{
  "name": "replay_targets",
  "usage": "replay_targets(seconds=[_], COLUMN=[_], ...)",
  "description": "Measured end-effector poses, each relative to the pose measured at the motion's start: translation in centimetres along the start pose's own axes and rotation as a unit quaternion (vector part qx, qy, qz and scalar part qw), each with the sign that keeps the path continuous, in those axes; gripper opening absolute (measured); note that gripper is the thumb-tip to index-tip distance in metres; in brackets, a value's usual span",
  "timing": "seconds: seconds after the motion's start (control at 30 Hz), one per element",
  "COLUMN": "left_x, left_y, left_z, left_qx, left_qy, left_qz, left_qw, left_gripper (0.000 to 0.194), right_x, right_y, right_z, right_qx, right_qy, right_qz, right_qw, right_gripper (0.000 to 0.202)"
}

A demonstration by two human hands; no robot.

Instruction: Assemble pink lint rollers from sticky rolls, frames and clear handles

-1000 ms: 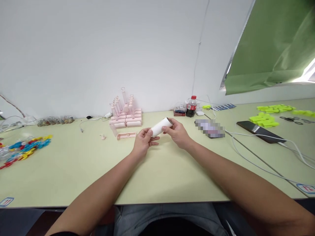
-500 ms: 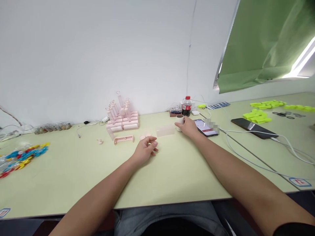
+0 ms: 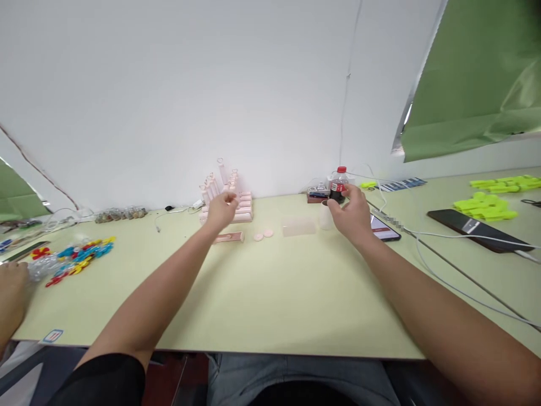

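My left hand (image 3: 222, 211) hovers in front of the pink tubes with loop tops (image 3: 220, 169) and the stacked pink boxes (image 3: 245, 211). Its fingers are curled and partly hidden behind the hand, so anything between them cannot be made out. My right hand (image 3: 351, 219) is beside a white cup (image 3: 325, 219), thumb and fingers apart, holding nothing visible. Left of the cup lies a clear, pale plastic piece (image 3: 298, 227). Two pink discs (image 3: 263, 234) rest on the table, right of a pink open tray (image 3: 229, 237).
A cola bottle (image 3: 338, 186) stands behind the cup. To the right lie a lit phone (image 3: 384, 229), a black device (image 3: 477, 230), white cables and neon yellow pieces (image 3: 484, 206). Colourful pieces (image 3: 80, 256) lie at left, near another person's hand (image 3: 12, 293).
My left hand has moved up and left to the pink tubes. My right hand has let go of the cup. The view has shifted left, bringing another person's hand into sight.
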State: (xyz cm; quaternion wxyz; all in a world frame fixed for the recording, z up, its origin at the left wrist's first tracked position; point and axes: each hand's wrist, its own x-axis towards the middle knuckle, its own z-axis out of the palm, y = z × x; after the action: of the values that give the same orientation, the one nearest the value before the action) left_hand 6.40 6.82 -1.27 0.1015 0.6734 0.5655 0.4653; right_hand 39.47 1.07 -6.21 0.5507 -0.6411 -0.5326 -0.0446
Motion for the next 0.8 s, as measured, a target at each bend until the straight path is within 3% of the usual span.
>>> replay_targets(seconds=[0.13, 0.27, 0.33, 0.57, 0.8], left_x=[6.8, 11.8, 13.5, 16.7, 18.1], left_y=[-0.1, 0.3, 0.6, 0.9, 0.0], left_z=[-2.7, -3.2, -2.6, -0.3, 0.4], left_qx=[0.065, 0.313, 0.362, 0.403, 0.407], left_qy=[0.021, -0.06, -0.097, -0.128, -0.096], left_qz=[0.008, 0.048, 0.049, -0.019, -0.041], left_qw=[0.998, 0.947, 0.926, 0.906, 0.907], left_gripper=[0.034, 0.054, 0.058, 0.062, 0.062], right_x=[-0.9, -1.8, -2.3, -3.2, -3.7], right_y=[-1.2, -2.3, -2.6, -2.8, -2.8], right_z=[0.2, 0.6, 0.7, 1.1, 1.4], right_qx=[0.044, 0.064, 0.072, 0.079, 0.095], right_qy=[-0.008, -0.009, -0.015, -0.053, -0.063], right_qz=[-0.022, -0.057, -0.068, -0.094, -0.089], right_qw=[0.999, 0.996, 0.995, 0.991, 0.989], right_gripper=[0.049, 0.04, 0.037, 0.033, 0.027])
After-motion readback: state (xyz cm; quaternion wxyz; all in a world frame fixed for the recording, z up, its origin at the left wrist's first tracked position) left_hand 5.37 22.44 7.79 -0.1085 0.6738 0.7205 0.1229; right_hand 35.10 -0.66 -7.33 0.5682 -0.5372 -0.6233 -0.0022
